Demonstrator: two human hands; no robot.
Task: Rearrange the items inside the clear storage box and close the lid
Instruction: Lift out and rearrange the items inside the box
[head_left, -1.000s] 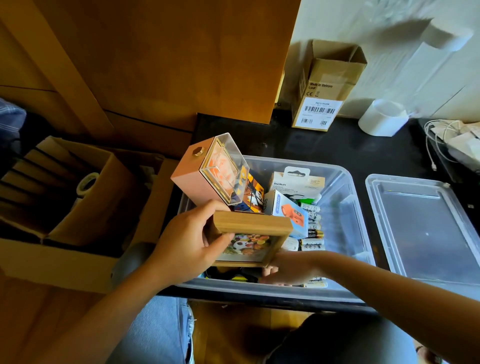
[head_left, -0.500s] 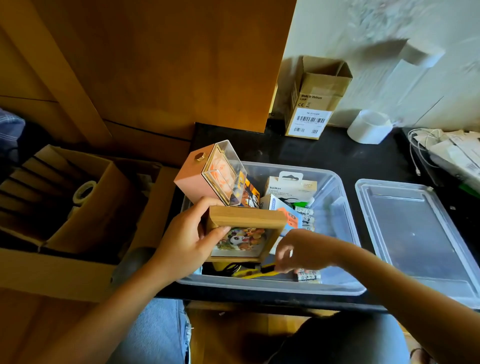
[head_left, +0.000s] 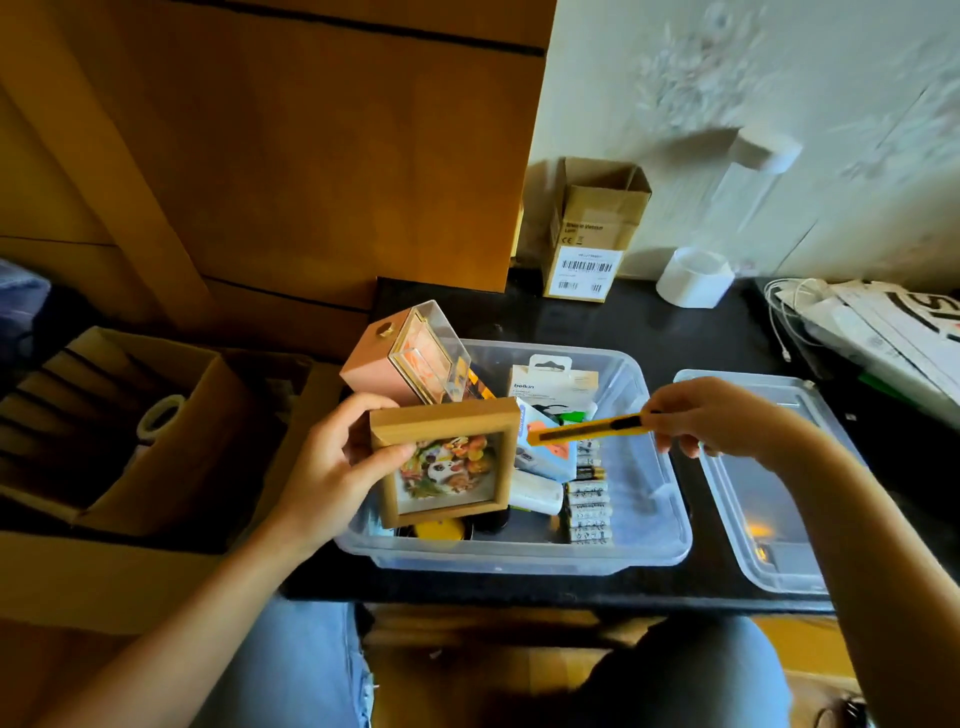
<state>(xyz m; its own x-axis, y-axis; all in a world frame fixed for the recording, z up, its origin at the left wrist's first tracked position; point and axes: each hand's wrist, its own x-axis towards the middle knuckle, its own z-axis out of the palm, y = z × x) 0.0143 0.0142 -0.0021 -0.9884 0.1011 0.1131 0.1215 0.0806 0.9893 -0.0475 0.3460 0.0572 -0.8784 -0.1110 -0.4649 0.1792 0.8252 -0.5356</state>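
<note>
The clear storage box (head_left: 670, 525) stands open on the black counter. My left hand (head_left: 337, 462) grips a wooden picture frame (head_left: 447, 457) upright at the box's left side. Above the box's right half, my right hand (head_left: 701, 415) pinches a yellow utility knife (head_left: 582, 430), held level. Inside lie several batteries (head_left: 587, 506), a white Belkin package (head_left: 553, 387), a blue-and-white packet (head_left: 545, 452) and a yellow round item (head_left: 440, 529). A pink box with a clear front (head_left: 395, 364) leans over the back left corner. The clear lid (head_left: 769, 525) lies to the right.
A small cardboard carton (head_left: 592, 234) and a white roll (head_left: 693, 278) stand at the wall behind. White cables and papers (head_left: 872, 322) fill the far right. A large open cardboard box with tape rolls (head_left: 130, 431) sits left, below a wooden cabinet. My knees are under the counter edge.
My right hand has risen out of the box's front with the yellow utility knife and moved right. The left hand has tilted the frame more upright.
</note>
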